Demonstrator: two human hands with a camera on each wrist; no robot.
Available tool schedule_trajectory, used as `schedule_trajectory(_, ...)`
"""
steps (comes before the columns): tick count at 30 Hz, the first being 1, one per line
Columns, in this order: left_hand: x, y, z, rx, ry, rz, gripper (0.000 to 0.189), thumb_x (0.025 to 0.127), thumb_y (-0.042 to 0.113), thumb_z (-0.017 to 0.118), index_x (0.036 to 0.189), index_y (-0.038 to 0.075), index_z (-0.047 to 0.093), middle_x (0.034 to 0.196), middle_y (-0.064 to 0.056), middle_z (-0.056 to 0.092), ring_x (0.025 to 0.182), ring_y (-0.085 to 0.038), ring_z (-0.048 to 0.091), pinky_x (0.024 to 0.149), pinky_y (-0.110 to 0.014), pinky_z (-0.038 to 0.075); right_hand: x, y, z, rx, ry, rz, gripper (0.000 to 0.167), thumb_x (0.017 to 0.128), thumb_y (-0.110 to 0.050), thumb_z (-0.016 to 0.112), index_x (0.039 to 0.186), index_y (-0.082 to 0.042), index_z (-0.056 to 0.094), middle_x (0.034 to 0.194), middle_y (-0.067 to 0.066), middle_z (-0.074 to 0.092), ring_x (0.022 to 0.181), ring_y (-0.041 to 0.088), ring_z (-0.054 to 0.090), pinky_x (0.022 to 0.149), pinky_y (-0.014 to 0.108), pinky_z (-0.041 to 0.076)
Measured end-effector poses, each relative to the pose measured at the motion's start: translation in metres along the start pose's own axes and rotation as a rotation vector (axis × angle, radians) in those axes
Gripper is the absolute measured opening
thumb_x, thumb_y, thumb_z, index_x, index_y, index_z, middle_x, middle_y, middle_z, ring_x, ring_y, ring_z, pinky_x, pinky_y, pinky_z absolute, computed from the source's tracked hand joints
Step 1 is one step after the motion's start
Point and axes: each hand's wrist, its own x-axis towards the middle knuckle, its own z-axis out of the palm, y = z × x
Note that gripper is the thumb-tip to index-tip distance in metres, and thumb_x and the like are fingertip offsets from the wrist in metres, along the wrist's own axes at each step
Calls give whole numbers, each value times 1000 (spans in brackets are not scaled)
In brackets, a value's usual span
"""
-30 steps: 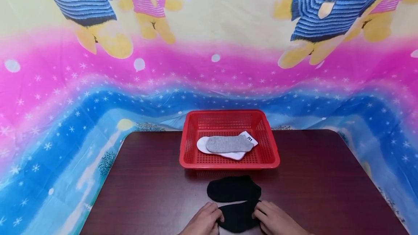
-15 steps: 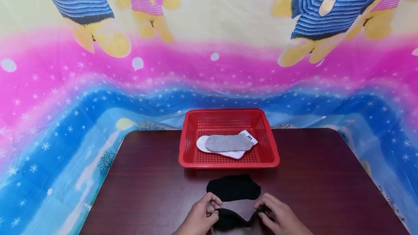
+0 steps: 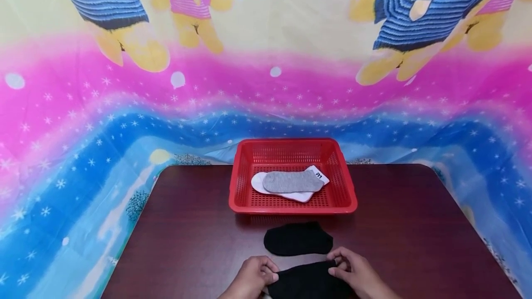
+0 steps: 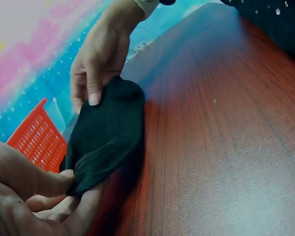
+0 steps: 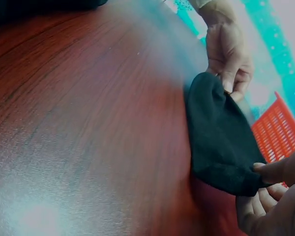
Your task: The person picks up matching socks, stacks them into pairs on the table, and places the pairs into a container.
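Note:
A black ankle sock [image 3: 309,281] is stretched between my two hands at the front of the table. My left hand [image 3: 254,277] pinches one end between thumb and fingers, and my right hand [image 3: 353,271] pinches the other end. In the left wrist view the held sock [image 4: 108,130] hangs from both grips, its lower side slack over the wood. A second black sock [image 3: 298,239] lies flat just beyond, toe pointing left. Farther back, a grey sock [image 3: 291,182] lies on top of white socks [image 3: 301,196] in a red basket [image 3: 293,209].
The dark brown table [image 3: 187,239] runs out on both sides of the hands. A printed cloth [image 3: 266,86] with bears and snowflakes hangs behind and around it. The basket stands near the table's back edge.
The near black sock was gripped flat on the table, then folded and sagging as both hands lifted it. Now it is spread out again between them. The far sock has not moved.

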Motion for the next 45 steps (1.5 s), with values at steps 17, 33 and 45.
schedule_trajectory(17, 6, -7, 0, 168, 70, 158, 10, 92, -3, 65, 84, 0, 69, 67, -3, 63, 56, -2, 50, 51, -20, 46, 9, 17, 10, -155, 69, -41, 22, 82, -11, 83, 97, -5, 68, 83, 0, 61, 67, -2, 54, 63, 20, 47)
schedule_trajectory(33, 5, 1, 3, 122, 37, 66, 14, 81, -9, 75, 79, 2, 67, 62, 4, 56, 51, -5, 47, 47, -18, 38, 9, 15, 9, -144, 65, 44, 27, 86, -26, 82, 99, -6, 68, 83, -1, 66, 69, 1, 57, 64, 21, 46)
schedule_trajectory(45, 8, -1, 2, 200, 51, 100, 12, 84, -5, 75, 80, 4, 68, 64, 4, 57, 56, -5, 50, 50, -19, 41, 10, 17, 2, -49, -20, 69, 33, 83, -16, 84, 105, -1, 64, 87, 1, 57, 72, 7, 54, 66, 22, 44)
